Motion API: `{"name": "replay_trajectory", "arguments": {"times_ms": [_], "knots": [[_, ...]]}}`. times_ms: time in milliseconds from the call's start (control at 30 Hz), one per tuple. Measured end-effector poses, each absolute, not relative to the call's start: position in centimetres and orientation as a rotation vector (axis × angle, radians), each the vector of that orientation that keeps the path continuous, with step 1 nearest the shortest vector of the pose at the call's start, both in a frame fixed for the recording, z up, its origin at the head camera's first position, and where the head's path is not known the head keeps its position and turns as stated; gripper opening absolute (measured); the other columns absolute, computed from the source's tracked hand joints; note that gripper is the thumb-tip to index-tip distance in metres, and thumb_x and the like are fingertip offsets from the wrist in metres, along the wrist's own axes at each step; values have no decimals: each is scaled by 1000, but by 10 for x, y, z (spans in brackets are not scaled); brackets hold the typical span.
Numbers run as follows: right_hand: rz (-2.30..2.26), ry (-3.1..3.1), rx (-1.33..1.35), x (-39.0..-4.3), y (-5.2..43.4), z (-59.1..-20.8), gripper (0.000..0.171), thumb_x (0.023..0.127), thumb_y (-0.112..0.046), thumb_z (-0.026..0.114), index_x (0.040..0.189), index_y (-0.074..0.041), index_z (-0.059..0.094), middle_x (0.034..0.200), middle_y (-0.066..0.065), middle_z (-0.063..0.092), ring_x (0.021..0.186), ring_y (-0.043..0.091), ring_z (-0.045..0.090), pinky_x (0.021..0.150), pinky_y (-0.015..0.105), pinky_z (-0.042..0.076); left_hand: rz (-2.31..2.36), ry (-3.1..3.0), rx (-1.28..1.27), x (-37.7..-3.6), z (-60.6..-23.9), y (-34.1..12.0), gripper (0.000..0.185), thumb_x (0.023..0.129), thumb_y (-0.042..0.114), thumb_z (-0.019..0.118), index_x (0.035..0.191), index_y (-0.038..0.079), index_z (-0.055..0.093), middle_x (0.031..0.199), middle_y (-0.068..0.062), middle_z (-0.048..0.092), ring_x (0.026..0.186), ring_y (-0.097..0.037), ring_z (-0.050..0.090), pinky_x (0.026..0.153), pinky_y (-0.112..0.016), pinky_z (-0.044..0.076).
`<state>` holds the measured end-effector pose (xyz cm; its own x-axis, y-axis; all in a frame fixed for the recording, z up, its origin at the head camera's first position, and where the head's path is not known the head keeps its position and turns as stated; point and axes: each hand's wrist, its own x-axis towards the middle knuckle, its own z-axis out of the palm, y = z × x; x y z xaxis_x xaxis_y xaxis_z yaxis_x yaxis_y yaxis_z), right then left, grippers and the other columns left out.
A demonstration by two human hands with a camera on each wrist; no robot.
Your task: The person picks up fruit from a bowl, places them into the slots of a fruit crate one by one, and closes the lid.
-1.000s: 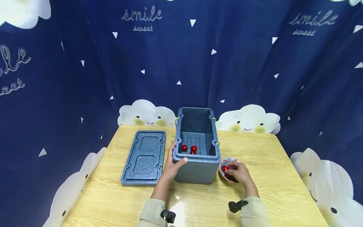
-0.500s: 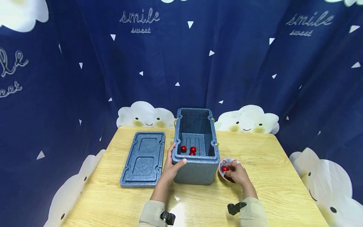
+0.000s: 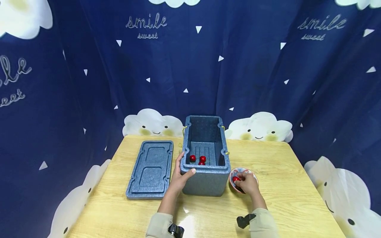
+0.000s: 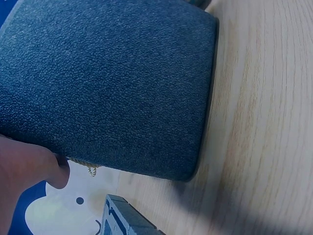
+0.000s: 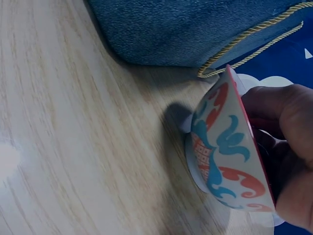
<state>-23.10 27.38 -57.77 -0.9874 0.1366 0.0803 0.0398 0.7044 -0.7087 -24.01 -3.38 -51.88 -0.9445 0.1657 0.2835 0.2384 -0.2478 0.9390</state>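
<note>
A blue-grey foam box stands uncovered on the table, with a few red cherries on its floor. My left hand grips the box's near left corner, thumb over the front rim and fingers along the side. In the left wrist view a finger of it shows against the box wall. To the box's right is a patterned bowl with a red rim. My right hand reaches into this bowl, thumb and fingers pinching a red cherry. The fingertips are partly hidden inside the bowl.
A blue-grey lid lies flat on the wooden table, left of the box. Yellow cord runs along the box's sides. A navy curtain with clouds hangs behind the table.
The head view has tilted slightly, so everything sits a little lower in it. My right hand has shifted slightly within the bowl; the left hand keeps its grip on the box.
</note>
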Motion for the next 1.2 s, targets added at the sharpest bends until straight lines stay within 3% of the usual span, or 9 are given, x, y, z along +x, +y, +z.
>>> {"name": "replay_trajectory", "arguments": {"times_ms": [167,433,667,900,1200], "knots": [[1120,-2779,-160,-231,271,-579,32,67,-3,75,95,9,66,79,13,65,73,24,56,70,38,46,-2323,-1888,-575,-241,-524,-34,78,82,13,68,145,18,24,149,-14,21,131,-30,25,104,-48,21],[1078,-2798,-183,-231,268,-574,33,66,-4,76,94,9,66,79,13,65,74,27,59,70,41,46,-2432,-1859,-491,-238,-519,-33,79,79,6,69,144,17,26,148,-12,24,132,-30,25,106,-45,17],[1039,-2815,-224,-232,267,-576,29,68,-5,76,92,7,67,78,11,65,74,25,58,69,41,47,-2437,-1869,-483,-238,-517,-34,80,80,-1,66,146,14,22,150,-13,18,133,-28,20,106,-45,13],[1018,-2782,-171,-239,266,-570,20,72,-6,75,87,4,66,73,7,61,69,22,56,64,39,46,-2424,-1874,-470,-244,-513,-35,79,80,1,67,145,15,24,150,-11,21,132,-29,23,106,-44,17],[1139,-2684,-241,-227,269,-567,24,76,-10,73,96,3,68,87,13,65,83,29,59,73,41,46,-2421,-1903,-464,-237,-518,-35,79,81,3,68,145,17,24,151,-11,19,133,-28,23,106,-45,14]]}}
